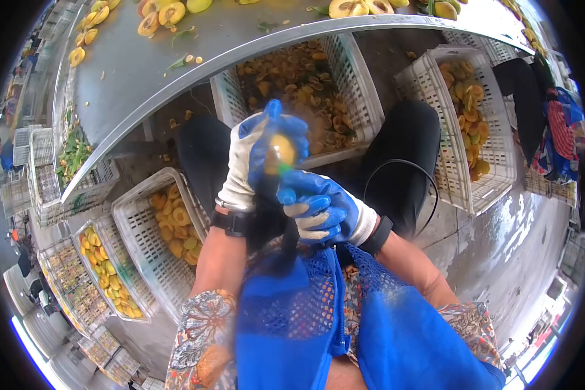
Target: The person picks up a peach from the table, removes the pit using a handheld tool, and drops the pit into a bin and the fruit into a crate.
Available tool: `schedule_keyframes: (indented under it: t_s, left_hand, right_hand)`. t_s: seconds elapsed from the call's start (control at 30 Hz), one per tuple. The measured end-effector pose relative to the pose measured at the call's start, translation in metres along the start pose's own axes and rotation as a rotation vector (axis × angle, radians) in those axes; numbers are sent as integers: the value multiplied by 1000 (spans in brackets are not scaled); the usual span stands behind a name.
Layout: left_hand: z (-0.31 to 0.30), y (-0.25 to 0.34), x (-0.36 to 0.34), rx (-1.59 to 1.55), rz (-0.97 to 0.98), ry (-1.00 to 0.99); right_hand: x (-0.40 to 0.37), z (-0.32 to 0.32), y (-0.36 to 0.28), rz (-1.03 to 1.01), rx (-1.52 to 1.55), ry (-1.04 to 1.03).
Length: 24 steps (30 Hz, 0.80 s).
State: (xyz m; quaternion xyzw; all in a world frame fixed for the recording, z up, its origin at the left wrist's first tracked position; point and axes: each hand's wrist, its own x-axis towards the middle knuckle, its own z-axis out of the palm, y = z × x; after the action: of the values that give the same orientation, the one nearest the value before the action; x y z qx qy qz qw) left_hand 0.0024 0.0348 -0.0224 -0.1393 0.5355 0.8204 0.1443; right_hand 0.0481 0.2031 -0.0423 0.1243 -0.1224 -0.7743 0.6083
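Observation:
Both my hands wear white gloves with blue coating and meet above my lap. My left hand holds a yellow fruit in its curled fingers, cut side or face up; blur hides the detail. My right hand, just below and to the right, is closed around a small tool with a green part that touches or nearly touches the fruit. Most of the tool is hidden by the fingers. Beneath my hands is a white crate of fruit pieces.
A metal table with halved fruit curves across the top. Crates of fruit stand at my left and right. A dark cable loops by my right knee. Another person's patterned clothing shows at far right.

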Motion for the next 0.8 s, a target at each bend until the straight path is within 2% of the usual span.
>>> schedule_keyframes:
  t_s: [0.13,0.37,0.57,0.67,0.77,0.8]
  left_hand:
    - [7,-14,11,-102,75,148]
    - [11,-34,21,-118,82,250]
    - [8,-50,30,-304,59,156]
    - [-7,-70,45,-255,35,196]
    - [4,-52,44,41,23,248]
    - [5,-54,42,-44,5,210]
  right_hand:
    - [9,-12,-4,-46,118,-165]
    - [9,-24,-9,-64,167,-225]
    - [7,-21,-15,-97,147,-259]
    - [7,-31,-20,-137,142,-223]
    - [6,-37,-21,-99,149,-244]
    - [5,-37,-19,-108,152,-251]
